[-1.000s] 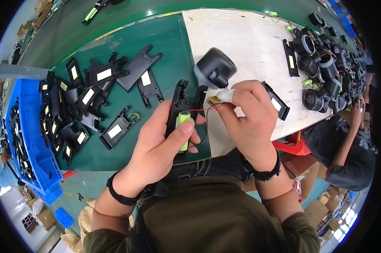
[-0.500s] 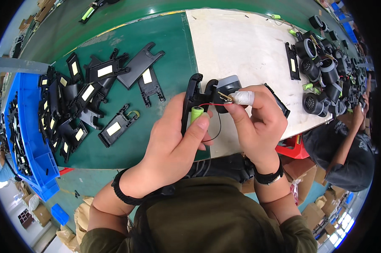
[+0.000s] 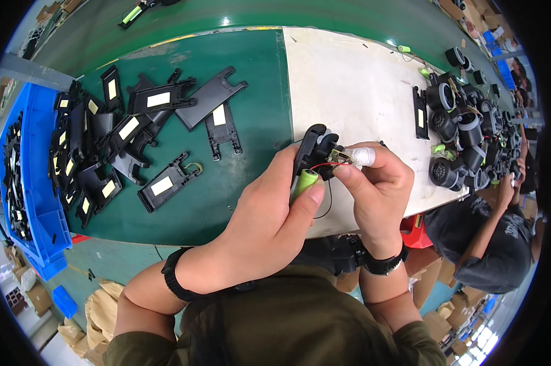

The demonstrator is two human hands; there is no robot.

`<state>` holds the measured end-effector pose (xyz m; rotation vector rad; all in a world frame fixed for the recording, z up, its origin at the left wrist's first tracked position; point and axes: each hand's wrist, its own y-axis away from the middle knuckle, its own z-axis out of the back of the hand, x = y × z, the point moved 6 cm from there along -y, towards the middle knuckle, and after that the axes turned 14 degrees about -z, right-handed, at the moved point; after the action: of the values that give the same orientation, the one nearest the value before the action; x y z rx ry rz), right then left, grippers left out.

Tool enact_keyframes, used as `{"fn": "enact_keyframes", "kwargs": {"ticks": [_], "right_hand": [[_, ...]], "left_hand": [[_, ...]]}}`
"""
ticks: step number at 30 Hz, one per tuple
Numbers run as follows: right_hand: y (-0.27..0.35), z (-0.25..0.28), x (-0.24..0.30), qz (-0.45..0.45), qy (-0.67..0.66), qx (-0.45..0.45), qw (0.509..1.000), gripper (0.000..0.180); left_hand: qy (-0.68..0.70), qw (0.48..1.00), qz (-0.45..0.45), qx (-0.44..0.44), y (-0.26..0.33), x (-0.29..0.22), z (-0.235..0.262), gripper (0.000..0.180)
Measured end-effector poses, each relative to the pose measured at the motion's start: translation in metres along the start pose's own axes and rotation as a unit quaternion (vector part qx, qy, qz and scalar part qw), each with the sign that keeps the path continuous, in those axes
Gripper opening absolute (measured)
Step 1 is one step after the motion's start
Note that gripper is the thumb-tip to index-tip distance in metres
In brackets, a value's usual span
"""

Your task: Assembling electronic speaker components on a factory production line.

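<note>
Head view, my only feed. Left hand (image 3: 260, 222) is curled closed around a black casing (image 3: 308, 147), thumb laid along a green battery (image 3: 305, 179) against it. Right hand (image 3: 382, 195) is in a pinch: thumb and a finger in white wrap (image 3: 364, 157) grip a small circuit board (image 3: 338, 158). Casing, battery and board sit together just over the near part of the pale board (image 3: 355, 79), close to its seam with the green mat (image 3: 226, 195). One red wire (image 3: 324, 164) spans from the battery's top end to the circuit board; one thin black wire (image 3: 331, 198) loops below, between the hands.

Counts, in hand: one casing, one battery, one circuit board, two wires visible. Wristbands: two, one per wrist.

On the mat, left: one labelled black part (image 3: 162, 185) lies apart from a heap of black parts (image 3: 104, 140); overlap there defeats my count. One blue bin (image 3: 50, 226) beside it, more black parts inside. On the pale board, right: one flat black part (image 3: 421, 114) next to a pile of dark cylindrical units (image 3: 464, 128), too crowded to number. One loose green cell (image 3: 403, 49) near the far edge. One co-worker (image 3: 483, 238) at right, dark shirt.
</note>
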<state>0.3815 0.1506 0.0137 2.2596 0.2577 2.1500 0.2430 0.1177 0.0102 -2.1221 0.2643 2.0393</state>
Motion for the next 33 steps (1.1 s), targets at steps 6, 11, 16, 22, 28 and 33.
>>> {"fn": "enact_keyframes", "kwargs": {"ticks": [6, 11, 16, 22, 28, 33], "right_hand": [[-0.002, -0.001, -0.001, 0.005, 0.004, 0.006, 1.000, 0.011], [-0.004, -0.003, 0.002, 0.015, 0.024, 0.008, 1.000, 0.010], [-0.002, -0.007, 0.014, 0.063, 0.177, -0.001, 0.982, 0.014], [0.009, -0.024, 0.029, 0.252, 0.405, -0.081, 0.875, 0.020], [0.008, -0.025, 0.028, 0.273, 0.380, -0.047, 0.883, 0.021], [0.010, -0.023, 0.030, 0.281, 0.375, -0.042, 0.883, 0.023]], "left_hand": [[0.020, 1.000, -0.004, 0.012, -0.001, -0.002, 0.000, 0.035], [0.048, 0.998, 0.026, 0.017, -0.001, -0.001, 0.001, 0.035], [0.009, 1.000, -0.015, 0.021, -0.003, -0.001, 0.000, 0.034], [-0.023, 0.999, -0.020, 0.028, -0.006, 0.002, 0.001, 0.033], [0.047, 0.998, 0.019, 0.033, -0.003, 0.006, 0.000, 0.037], [0.106, 0.993, 0.046, 0.033, -0.002, 0.006, -0.001, 0.041]]}}
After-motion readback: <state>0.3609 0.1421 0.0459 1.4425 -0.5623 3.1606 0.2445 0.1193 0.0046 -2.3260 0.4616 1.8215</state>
